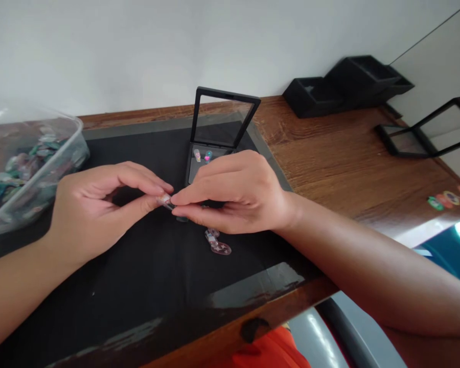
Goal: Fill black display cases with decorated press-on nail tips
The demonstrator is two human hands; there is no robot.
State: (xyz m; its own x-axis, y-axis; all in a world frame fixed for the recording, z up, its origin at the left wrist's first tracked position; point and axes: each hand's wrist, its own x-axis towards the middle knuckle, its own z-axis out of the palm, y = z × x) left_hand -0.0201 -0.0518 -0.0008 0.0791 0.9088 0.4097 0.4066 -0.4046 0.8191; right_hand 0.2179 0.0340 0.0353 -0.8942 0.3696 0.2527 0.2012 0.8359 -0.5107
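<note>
Between my two hands is a small clear decorated piece (165,199) with orange and white on it; its exact kind is too small to make out. The thumb and fingertips of my left hand (94,207) pinch its left end. My right hand (239,191) pinches at its right end, thumb below and forefinger above. Just beyond my right hand stands a black-framed display case (230,95) with its clear lid raised. Two small colourful pieces (203,156) lie inside; my hand hides part of the case. Clear patterned pieces (219,246) rest on the black mat (145,286) below my right hand.
At the left is a clear plastic tub (78,128) of many small pieces. Black trays (318,97) stand at the back right, and another open black-framed case (393,140) is farther right. Small colourful round items (442,199) lie near the wooden table's (322,153) right edge.
</note>
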